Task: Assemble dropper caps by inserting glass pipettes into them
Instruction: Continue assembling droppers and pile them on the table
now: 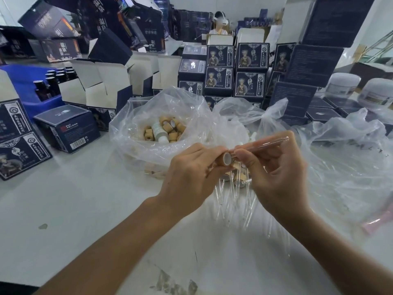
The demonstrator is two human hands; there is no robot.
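Note:
My left hand (189,173) pinches a tan dropper cap (225,159) with its open white inside turned toward my right hand. My right hand (276,173) holds a clear glass pipette (263,144) between thumb and fingers, its near end right at the cap's opening. Whether the tip is inside the cap I cannot tell. Under my hands lie several assembled caps with pipettes (238,184) on the white table (74,209). A clear plastic bag (148,116) behind my hands holds several loose tan caps (170,128).
Dark blue printed boxes (238,69) are stacked at the back and left. Open white cartons (102,86), a blue crate of dark bottles (49,81), white jars (344,84), crumpled plastic bags (340,145) and a pink object (378,220) lie around. A person (220,22) sits far behind.

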